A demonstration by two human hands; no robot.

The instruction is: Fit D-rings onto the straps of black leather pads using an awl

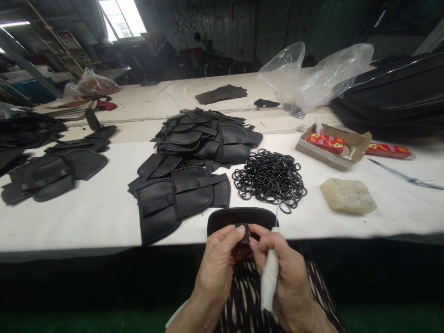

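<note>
At the table's front edge I have a black leather-like piece (222, 216) with a rounded, bound edge. My left hand (215, 261) is closed on its short black strap (245, 232), thumb pressed on top. A black metal ring (243, 252) shows just below the strap. My right hand (289, 263) keeps a white-wrapped awl (269, 283) in its curled fingers, the thin metal shaft pointing up and away. Its thumb and index finger also touch the strap's right side. Right beyond my hands lies a heap of black D-rings (270, 178).
Black leather pieces (192, 189) are piled beyond my left hand, with more (55, 171) at far left. To the right are a yellowish block (348, 196), an open cardboard box (315, 155) with red packets, and a slim metal tool (405, 175). Clear plastic (322, 83) lies behind.
</note>
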